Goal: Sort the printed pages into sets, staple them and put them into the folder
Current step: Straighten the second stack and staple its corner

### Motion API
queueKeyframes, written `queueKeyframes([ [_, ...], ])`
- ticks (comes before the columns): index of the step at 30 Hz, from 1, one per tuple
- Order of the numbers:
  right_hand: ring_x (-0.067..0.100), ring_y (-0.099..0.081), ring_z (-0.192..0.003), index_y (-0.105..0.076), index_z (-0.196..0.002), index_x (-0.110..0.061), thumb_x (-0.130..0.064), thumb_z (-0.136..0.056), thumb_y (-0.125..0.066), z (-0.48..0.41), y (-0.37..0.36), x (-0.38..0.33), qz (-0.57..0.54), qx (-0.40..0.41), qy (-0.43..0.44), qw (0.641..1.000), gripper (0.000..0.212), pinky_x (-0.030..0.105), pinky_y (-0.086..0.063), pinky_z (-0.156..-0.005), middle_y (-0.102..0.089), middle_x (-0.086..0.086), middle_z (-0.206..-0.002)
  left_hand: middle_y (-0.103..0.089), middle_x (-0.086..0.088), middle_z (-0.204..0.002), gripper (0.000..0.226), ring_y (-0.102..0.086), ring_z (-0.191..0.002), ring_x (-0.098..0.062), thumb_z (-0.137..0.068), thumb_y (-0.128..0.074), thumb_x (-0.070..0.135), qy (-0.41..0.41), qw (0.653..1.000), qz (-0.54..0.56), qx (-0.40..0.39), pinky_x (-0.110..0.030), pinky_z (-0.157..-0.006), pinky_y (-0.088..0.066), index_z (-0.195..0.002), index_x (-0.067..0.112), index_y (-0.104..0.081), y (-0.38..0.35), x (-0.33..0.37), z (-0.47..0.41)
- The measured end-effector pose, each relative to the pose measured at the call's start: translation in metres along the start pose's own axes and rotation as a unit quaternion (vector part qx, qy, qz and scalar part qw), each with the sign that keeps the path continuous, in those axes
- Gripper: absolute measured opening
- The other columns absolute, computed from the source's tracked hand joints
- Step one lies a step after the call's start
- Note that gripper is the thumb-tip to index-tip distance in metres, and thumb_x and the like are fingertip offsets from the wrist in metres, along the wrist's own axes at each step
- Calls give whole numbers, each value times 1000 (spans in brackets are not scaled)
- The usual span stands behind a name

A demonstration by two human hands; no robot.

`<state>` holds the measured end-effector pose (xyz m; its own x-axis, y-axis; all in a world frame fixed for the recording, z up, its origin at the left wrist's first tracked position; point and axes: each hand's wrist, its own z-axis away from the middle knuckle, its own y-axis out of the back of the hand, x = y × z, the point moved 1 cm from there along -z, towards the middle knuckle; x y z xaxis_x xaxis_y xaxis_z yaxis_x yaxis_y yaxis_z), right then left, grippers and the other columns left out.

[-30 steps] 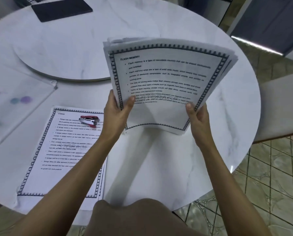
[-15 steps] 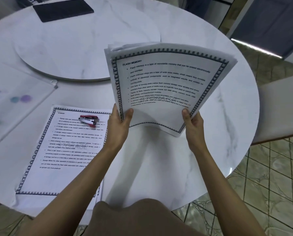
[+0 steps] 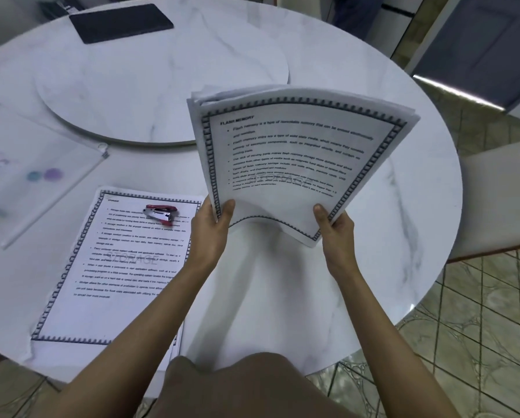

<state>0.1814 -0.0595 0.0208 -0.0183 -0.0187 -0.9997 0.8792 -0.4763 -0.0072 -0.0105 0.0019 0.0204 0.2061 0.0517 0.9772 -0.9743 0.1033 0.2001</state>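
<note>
White printed pages [image 3: 298, 158] stood bowed above the marble table [image 3: 388, 236], left hand [image 3: 212, 227] and right hand [image 3: 334, 233] pinching their lower corners; a red stapler [image 3: 159, 212] lay nearby.

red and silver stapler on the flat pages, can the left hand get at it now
Likely yes, once freed: the left hand grips the curved stack of bordered pages, but the red and silver stapler lies just beside it, nothing between.
</note>
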Motion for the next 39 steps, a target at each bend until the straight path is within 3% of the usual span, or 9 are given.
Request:
queueKeyframes([
  [6, -7, -63, -90, -59, -99, -32, -19, -90, -56, -3, 8, -13, 19, -10, 27, 999, 16, 13, -50, -76, -67, -18, -96, -61, 18, -106, 33, -59, -100, 1, -84, -60, 33, -56, 998, 32, -7, -22, -90, -48, -114, 30, -48, 10, 10, -7],
  [10, -5, -62, -88, -60, -95, -33, -17, -89, -58, -11, 14, -31, 35, -10, 73, 997, 17, 17, -50, -80, -69, -25, -90, -61, 19, -105, 35, -60, -96, 7, -86, -64, 21, -111, 993, 46, -15, -14, -84, -48, -116, 26, -46, 17, 28, -12],
  [12, -2, -62, -90, -60, -95, -32, -16, -89, -58, -16, 16, -41, 33, -14, 98, 995, 18, 19, -50, -83, -69, -23, -92, -61, 20, -105, 37, -60, -96, 9, -82, -66, 30, -139, 989, 46, -36, -11, -82, -48, -113, 31, -46, 23, 45, -17],
  [20, -1, -62, -94, -60, -96, -30, -12, -92, -53, -35, 19, -81, 13, -27, 161, 986, 20, 21, -51, -85, -69, -22, -92, -67, 25, -95, 43, -63, -95, 3, -74, -66, 46, -227, 965, 80, -107, -15, -78, -51, -109, 30, -46, 40, 108, -45],
  [24, -2, -63, -88, -66, -85, -36, -23, -90, -54, -36, 11, -89, 5, -14, 161, 987, 18, 20, -51, -82, -70, -21, -86, -53, 9, -116, 69, -55, -106, -11, -70, -67, 59, -238, 956, 130, -113, -29, -89, -51, -123, 25, -39, 36, 113, -51],
  [26, -3, -63, -83, -62, -86, -30, -15, -93, -51, -38, 9, -89, -5, 6, 157, 988, 20, 17, -51, -77, -70, -22, -81, -52, 4, -114, 56, -55, -102, -11, -74, -62, 50, -232, 959, 123, -106, -29, -87, -51, -119, 22, -44, 33, 117, -54],
  [29, -4, -62, -79, -59, -85, -23, -11, -94, -50, -39, 7, -88, -13, 23, 156, 987, 18, 17, -51, -75, -69, -22, -77, -65, 15, -84, 27, -62, -83, -1, -76, -56, 42, -220, 966, 118, -71, -20, -75, -51, -93, 22, -57, 29, 118, -55],
  [31, -4, -61, -79, -59, -86, -23, -11, -94, -50, -38, 6, -87, -13, 27, 160, 987, 17, 17, -51, -75, -68, -22, -77, -62, 10, -79, 18, -61, -77, -1, -78, -56, 41, -227, 966, 116, -36, -20, -72, -50, -85, 25, -57, 25, 117, -52],
  [39, -2, -61, -84, -58, -93, -23, -12, -94, -49, -35, 8, -84, -15, 20, 163, 986, 14, 18, -50, -78, -68, -22, -83, -65, 26, -71, 8, -59, -73, 8, -91, -56, 18, -224, 967, 121, -12, -13, -70, -48, -90, 25, -52, 24, 109, -43],
])
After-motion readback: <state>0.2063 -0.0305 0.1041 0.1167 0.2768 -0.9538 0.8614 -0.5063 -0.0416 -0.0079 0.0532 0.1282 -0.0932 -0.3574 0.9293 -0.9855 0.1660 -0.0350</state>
